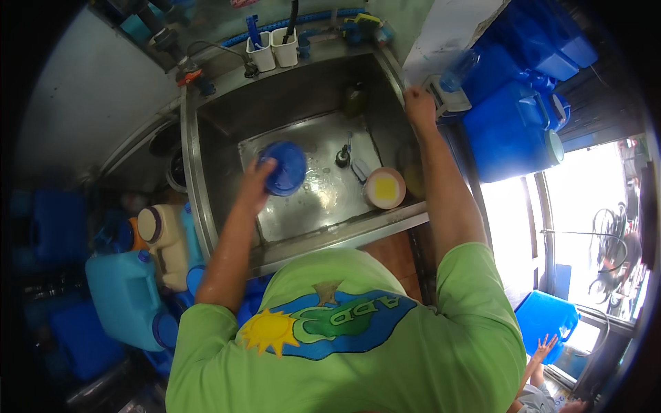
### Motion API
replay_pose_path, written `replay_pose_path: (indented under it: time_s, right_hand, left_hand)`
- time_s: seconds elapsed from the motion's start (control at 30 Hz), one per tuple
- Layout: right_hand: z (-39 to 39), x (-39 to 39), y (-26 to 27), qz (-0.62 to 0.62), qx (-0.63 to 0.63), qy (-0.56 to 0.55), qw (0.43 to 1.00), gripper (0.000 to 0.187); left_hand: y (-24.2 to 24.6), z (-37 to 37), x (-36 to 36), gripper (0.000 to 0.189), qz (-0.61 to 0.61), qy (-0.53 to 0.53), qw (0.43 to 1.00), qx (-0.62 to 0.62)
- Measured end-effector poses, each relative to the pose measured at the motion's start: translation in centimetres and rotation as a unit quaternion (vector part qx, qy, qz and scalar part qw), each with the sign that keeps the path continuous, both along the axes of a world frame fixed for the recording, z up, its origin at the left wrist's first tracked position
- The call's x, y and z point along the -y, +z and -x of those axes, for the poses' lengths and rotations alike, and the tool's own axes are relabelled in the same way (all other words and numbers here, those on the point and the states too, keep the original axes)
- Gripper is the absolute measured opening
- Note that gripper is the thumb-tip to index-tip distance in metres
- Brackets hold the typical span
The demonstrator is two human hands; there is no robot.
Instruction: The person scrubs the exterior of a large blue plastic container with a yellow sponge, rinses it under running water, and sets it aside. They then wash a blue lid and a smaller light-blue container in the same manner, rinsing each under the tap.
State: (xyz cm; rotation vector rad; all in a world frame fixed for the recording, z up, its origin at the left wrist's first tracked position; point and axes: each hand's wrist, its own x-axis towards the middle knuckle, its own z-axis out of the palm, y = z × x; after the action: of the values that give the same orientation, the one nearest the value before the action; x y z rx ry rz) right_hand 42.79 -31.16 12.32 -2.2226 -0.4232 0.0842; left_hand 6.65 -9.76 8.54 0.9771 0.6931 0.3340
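Observation:
My left hand (258,183) grips a round blue plastic lid (285,169) by its near-left edge, above the floor of a stainless steel sink (304,217). My right hand (419,106) is at the sink's right rim, its fingers curled; whether something small is between them cannot be told. Inside the basin, a round pinkish bowl (370,192) holds a yellow sponge (385,189). Beside it lie a grey-handled brush or scrubber (360,169) and a dark pump-like piece (343,156). A dark green bottle (355,99) stands in the far right corner.
Two white plastic holders (261,54) stand behind the basin, near an orange valve handle (189,78). Blue jerrycans (506,129) are stacked at right, a clear bottle (457,72) nearby. Turquoise (121,294) and cream jugs (170,242) crowd the left. Another person's hand (545,348) shows lower right.

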Motion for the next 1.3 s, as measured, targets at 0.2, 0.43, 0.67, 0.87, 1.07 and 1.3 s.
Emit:
replay_pose_path:
  time_s: [0.2,0.43,0.67,0.87,1.07,1.3]
  right_hand:
    - [-1.4,4.6,-7.8,0.387,0.251,0.096,0.882,0.021]
    - [-1.0,2.7,-5.8,0.508,0.194,0.192,0.817,0.031]
    - [16.3,-2.9,-3.4,-0.228,-0.471,0.343,0.78,0.057]
    - [22.1,-2.1,-0.8,-0.129,-0.272,0.299,0.906,0.049]
    - [22.4,-1.2,0.0,-0.063,-0.195,0.325,0.923,0.049]
    - [23.5,1.0,-0.7,-0.141,-0.163,0.335,0.917,0.053]
  left_hand:
    - [-0.6,1.7,-3.8,0.038,0.213,0.056,0.97,0.105]
    - [-0.5,0.6,-1.0,0.039,0.258,0.048,0.952,0.155]
    - [-0.8,-1.4,0.9,0.041,0.269,-0.024,0.952,0.146]
    - [0.7,-1.0,0.9,0.038,-0.548,0.058,0.83,-0.087]
    - [3.1,-0.7,2.1,0.02,-0.48,-0.127,0.868,0.003]
    - [-2.6,-0.4,-1.2,0.013,-0.46,0.006,0.88,-0.119]
